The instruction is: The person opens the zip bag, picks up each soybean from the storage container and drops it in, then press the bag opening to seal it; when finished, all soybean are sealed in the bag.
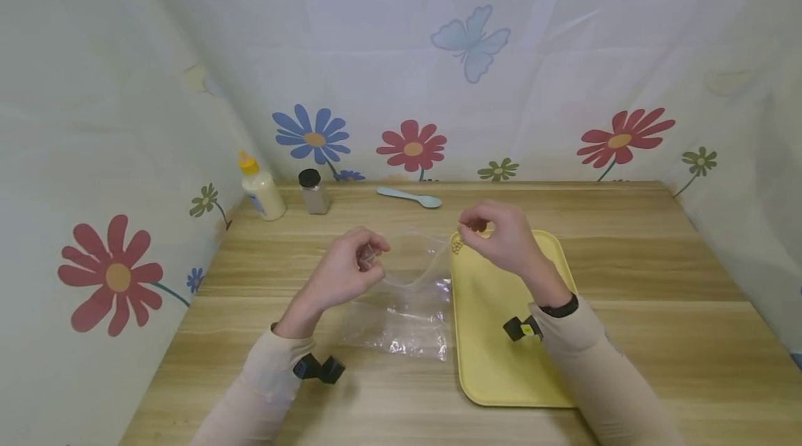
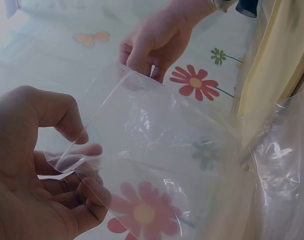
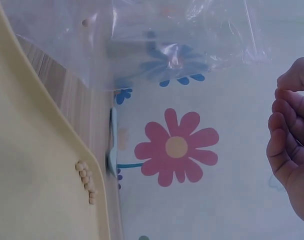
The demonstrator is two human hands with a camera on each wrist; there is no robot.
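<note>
Left hand (image 2: 29,190), foremost in the left wrist view, grips one corner of the clear bag (image 2: 142,120) between thumb and curled fingers. Right hand (image 1: 501,237) has thumb and fingertips drawn together near the bag's opposite corner; whether anything sits between them cannot be told. The bag's mouth is parted between the hands; its lower part lies just beside the yellow tray (image 1: 491,362). Pale pellets (image 3: 85,181) cluster in the tray's far left corner.

Caution: if the left grip slackens, the thin film may fold and narrow the mouth; a pellet released there could miss and roll across the table (image 1: 664,362). A knock from the right forearm (image 1: 604,373), which overlaps the tray, could scatter the cluster.

Visibility limits: the forearm hides part of the tray's right side. Glare blurs the bag walls; one small round object (image 2: 245,166) appears to be inside, unconfirmed. The right wrist view crops the right hand. Farther out, the label on the yellow-capped bottle (image 1: 266,197) is illegible.
</note>
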